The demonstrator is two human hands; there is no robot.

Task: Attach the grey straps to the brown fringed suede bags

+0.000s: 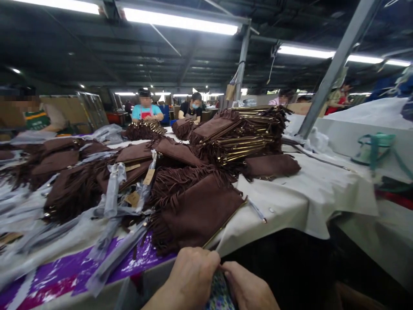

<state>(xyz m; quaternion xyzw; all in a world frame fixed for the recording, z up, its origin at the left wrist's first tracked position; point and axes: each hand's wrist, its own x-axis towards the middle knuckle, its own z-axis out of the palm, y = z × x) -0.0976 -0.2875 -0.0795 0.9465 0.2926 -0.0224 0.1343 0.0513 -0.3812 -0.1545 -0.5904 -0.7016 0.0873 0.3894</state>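
Observation:
My left hand (193, 275) is closed in a fist at the table's near edge, and my right hand (250, 286) is closed right beside it. Whatever they grip is hidden by the fingers. Between the wrists shows a blue-green patterned cloth (221, 292). Just beyond my hands a dark brown fringed bag (203, 211) lies flat, its gold zipper edge toward me. A pen (257, 211) rests to its right. On the left are more fringed brown bags (75, 185), with plastic-wrapped straps (111, 245) and paper tags (148, 176) among them.
A tall stack of brown bags (248, 133) with gold zippers stands behind. White cloth (309, 189) drapes the table. A slanted metal post (335, 69) rises at right, near a green bag (374, 148). Co-workers (146, 110) sit across the table.

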